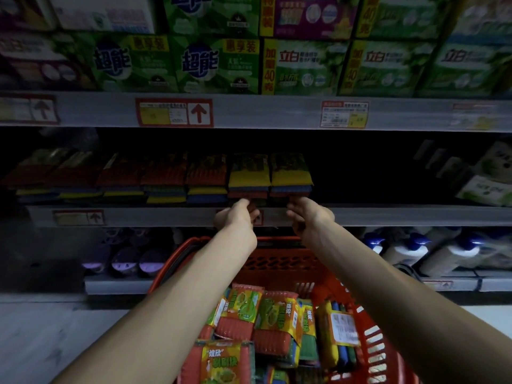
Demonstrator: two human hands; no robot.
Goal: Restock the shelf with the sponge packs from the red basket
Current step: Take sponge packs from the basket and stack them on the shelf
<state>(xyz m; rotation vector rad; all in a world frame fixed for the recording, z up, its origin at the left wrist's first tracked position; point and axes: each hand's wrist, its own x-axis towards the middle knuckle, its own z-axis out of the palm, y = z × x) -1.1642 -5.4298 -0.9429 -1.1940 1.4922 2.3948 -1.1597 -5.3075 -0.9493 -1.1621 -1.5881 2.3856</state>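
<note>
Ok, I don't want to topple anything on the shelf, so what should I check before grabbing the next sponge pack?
1. Packs left in the red basket: ok, several sponge packs lie in it.
2. Room on the shelf: ok, the dark gap right of the yellow-topped stacks looks unfilled.
3. Stacks steady: ok, both sit level, side by side.
4. Hands free: cannot tell; left hand and right hand curl at the stacks' base, in shadow.
5. Basket in reach: ok, directly below both hands.

Dim, centre near black (perhaps underexposed); edges blurred, bowed.
</note>
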